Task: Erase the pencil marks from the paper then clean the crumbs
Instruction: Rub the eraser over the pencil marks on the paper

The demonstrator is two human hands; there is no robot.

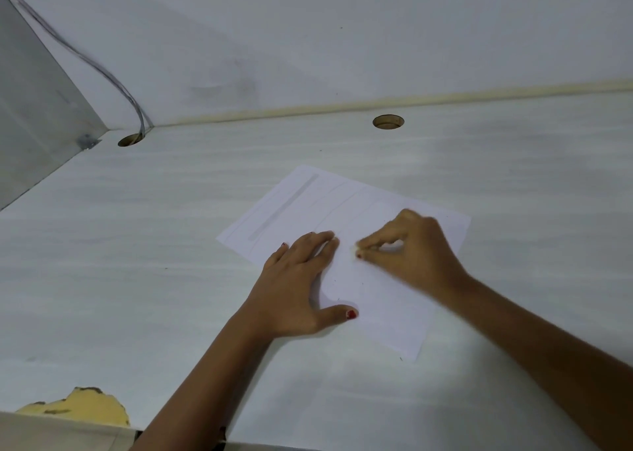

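A white sheet of paper (373, 210) lies at an angle on the white desk (137, 262). It carries faint grey pencil lines and a thick grey smear near its far left edge. My left hand (294, 286) lies flat on the sheet's near left part, fingers straight and thumb spread, pressing it down. My right hand (414, 248) is over the middle of the sheet, its fingertips pinching a small pale eraser (356, 245) against the paper. The eraser is blurred and mostly hidden by the fingers. A few tiny dark specks dot the paper near my hands.
Two round cable holes (388, 122) (131, 139) sit at the desk's far edge, and grey cables (102, 70) drop into the left one. A wall rises behind and a partition stands at the left. The laminate is chipped at the near left edge (85, 406).
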